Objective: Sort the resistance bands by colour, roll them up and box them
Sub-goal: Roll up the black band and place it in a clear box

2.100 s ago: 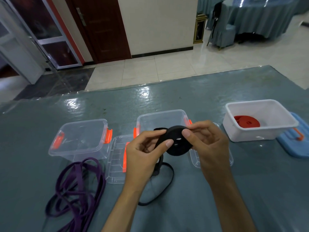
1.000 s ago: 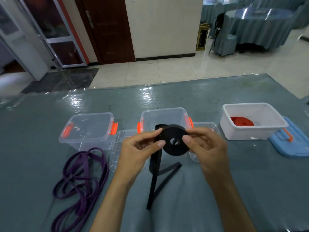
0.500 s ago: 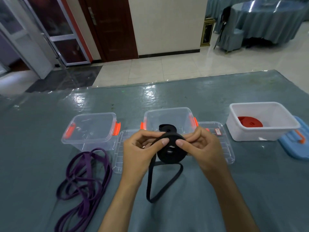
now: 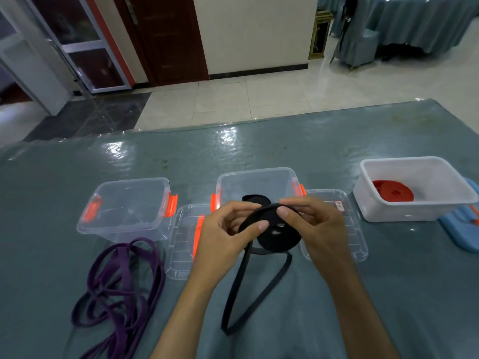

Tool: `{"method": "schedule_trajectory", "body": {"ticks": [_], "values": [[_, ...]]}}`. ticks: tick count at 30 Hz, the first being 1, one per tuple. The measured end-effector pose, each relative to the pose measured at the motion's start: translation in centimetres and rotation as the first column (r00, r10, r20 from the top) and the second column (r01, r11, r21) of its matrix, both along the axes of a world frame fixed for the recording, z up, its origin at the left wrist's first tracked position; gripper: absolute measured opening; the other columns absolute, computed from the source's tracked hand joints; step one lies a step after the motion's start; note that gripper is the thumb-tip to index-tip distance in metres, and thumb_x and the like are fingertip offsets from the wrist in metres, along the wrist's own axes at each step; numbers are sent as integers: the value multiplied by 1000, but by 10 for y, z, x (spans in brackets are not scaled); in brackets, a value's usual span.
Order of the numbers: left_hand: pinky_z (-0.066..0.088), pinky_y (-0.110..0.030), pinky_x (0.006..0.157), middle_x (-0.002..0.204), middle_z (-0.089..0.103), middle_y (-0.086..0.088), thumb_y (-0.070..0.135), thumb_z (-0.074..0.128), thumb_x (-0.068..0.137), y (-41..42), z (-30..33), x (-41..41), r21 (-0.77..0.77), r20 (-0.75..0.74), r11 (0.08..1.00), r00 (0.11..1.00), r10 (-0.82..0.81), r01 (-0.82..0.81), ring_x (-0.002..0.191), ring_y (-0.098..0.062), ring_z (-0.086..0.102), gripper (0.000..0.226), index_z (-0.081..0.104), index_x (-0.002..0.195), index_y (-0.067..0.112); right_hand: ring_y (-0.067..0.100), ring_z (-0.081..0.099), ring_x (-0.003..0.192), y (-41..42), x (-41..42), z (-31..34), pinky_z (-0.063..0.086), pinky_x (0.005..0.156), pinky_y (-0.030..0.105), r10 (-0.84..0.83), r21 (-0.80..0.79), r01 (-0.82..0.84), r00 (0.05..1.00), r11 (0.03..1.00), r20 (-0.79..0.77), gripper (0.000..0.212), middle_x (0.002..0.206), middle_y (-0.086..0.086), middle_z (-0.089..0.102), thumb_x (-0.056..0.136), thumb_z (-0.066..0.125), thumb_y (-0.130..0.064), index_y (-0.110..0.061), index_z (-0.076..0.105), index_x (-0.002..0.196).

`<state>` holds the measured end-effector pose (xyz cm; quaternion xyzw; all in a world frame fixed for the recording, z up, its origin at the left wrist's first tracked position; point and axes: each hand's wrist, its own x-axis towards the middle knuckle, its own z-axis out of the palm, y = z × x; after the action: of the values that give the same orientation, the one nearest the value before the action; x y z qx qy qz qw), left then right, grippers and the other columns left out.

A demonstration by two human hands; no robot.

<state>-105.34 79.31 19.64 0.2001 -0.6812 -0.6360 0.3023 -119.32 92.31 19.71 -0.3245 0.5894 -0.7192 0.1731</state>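
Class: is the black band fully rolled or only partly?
Partly rolled: both hands hold the black band coil, and a loose loop hangs below.

At your twelve o'clock, beyond the grey-green counter (image 4: 337,141), note a dark wooden door (image 4: 168,37); at two o'clock, a blue-draped round table (image 4: 420,22) and covered chair (image 4: 360,45).

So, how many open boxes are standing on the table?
3: a clear box at left, a clear box behind the hands, a white box at right. None seems hidden.
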Motion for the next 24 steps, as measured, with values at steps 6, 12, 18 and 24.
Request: {"method": "schedule_trajectory", "body": {"ticks": [6,12,18,24], "values": [[53,-43,107,117,76,13,53,77,87,-30,-55,18,-151,340,984,940,-37,94,117,-10,70,30,73,115,41,26,79,89,-13,-20,-5,62,81,29,-100,-71,105,992,992,82,9,93,5,81,86,82,-20,-24,82,95],[54,-29,103,118,77,14,48,74,95,-35,-90,26,-67,426,981,894,-138,184,116,-7,70,21,76,115,40,21,79,88,-16,-31,-10,61,79,25,-143,-54,147,988,988,65,13,92,2,81,89,82,-14,-25,82,95],[48,-16,72,71,68,16,26,86,85,-35,-97,11,-54,343,998,939,-6,26,70,-2,60,11,81,82,35,24,79,92,-15,-36,-13,62,80,27,-155,-65,162,982,985,108,13,95,2,80,89,82,-16,-27,82,96],[47,-32,70,70,62,-17,25,81,83,-41,-99,9,58,233,975,952,197,-216,69,-17,56,12,76,76,16,24,79,92,-13,-39,-6,62,81,28,-197,-88,212,968,973,156,12,94,2,80,85,83,-22,-26,82,96]]}}
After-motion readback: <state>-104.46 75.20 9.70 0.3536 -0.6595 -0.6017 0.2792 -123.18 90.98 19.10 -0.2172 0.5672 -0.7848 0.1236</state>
